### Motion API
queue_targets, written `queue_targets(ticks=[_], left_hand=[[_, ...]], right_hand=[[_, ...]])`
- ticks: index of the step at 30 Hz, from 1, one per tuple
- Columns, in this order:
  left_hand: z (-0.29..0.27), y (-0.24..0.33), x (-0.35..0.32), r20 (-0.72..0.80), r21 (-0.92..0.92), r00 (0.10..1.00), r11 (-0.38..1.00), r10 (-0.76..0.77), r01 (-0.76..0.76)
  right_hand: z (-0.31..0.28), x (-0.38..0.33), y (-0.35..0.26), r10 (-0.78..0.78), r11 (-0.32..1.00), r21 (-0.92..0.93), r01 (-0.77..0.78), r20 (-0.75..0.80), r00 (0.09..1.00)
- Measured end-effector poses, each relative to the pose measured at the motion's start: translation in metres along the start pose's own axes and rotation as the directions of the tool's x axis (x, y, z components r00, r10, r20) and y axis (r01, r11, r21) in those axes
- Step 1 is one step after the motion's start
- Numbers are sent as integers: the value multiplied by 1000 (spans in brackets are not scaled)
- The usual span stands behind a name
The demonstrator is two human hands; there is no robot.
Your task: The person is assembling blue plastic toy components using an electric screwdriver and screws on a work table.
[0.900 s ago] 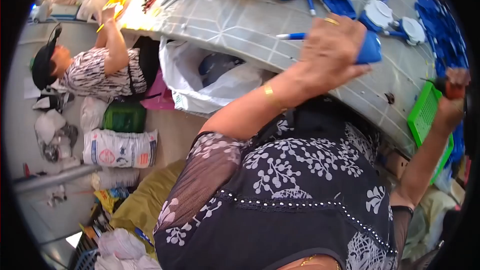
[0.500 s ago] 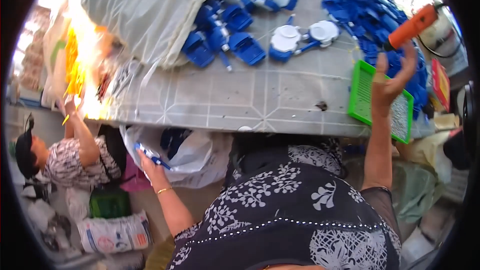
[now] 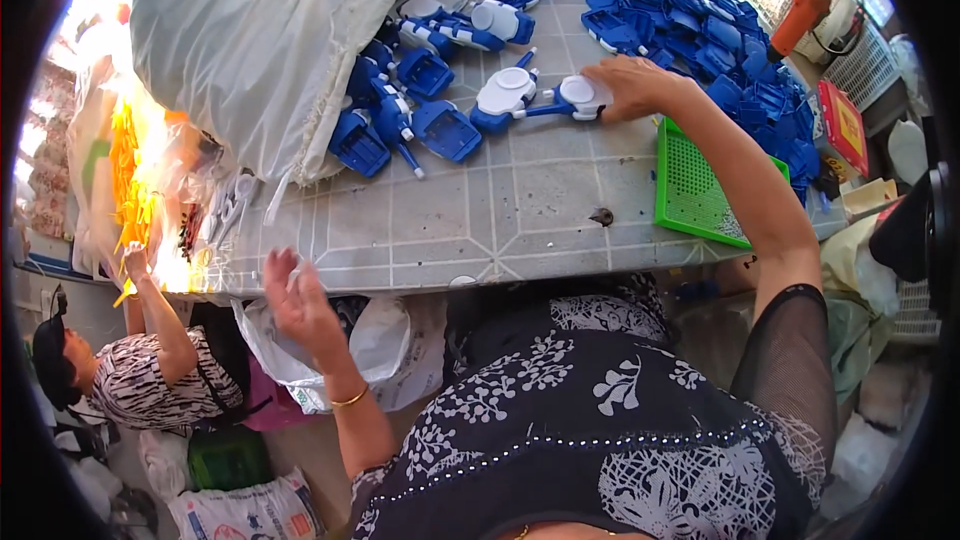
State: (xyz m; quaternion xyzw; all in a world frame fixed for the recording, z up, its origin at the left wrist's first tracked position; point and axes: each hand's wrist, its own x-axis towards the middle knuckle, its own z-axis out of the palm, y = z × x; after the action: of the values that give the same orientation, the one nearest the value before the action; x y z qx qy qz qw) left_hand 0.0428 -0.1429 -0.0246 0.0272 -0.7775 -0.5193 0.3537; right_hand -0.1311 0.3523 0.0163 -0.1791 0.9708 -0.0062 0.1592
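Observation:
My right hand (image 3: 645, 88) reaches over the table, its fingers around the right edge of a blue-and-white plastic piece (image 3: 577, 97) with a round white face and a blue stem. Just left of it lies a similar blue-and-white piece (image 3: 506, 90). My left hand (image 3: 305, 310) is raised at the table's front edge, fingers apart and nothing seen in it. Below that hand is an opened white plastic sack (image 3: 385, 345) with dark blue contents. An orange power screwdriver (image 3: 803, 15) hangs at the upper right, apart from my hands.
A green tray (image 3: 703, 232) of small metal parts sits at the table's right front. Blue plastic parts (image 3: 715, 35) are heaped behind it. More blue pieces (image 3: 446, 130) spill from a large white sack (image 3: 240, 50). Another person (image 3: 160, 350) works at the left.
My left hand has let go of a blue-and-white piece over the sack and risen. My right hand has moved left from beside the screwdriver to the piece on the table.

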Motion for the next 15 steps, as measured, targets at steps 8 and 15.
queue_targets(ticks=[8,15], left_hand=[[163,82,-21,647,-118,550,783,527,-611],[237,74,-28,735,-245,300,651,608,-718]], right_hand=[[35,-46,-2,-71,718,693,64,-19,997],[53,-83,-36,-68,665,734,135,-120,990]])
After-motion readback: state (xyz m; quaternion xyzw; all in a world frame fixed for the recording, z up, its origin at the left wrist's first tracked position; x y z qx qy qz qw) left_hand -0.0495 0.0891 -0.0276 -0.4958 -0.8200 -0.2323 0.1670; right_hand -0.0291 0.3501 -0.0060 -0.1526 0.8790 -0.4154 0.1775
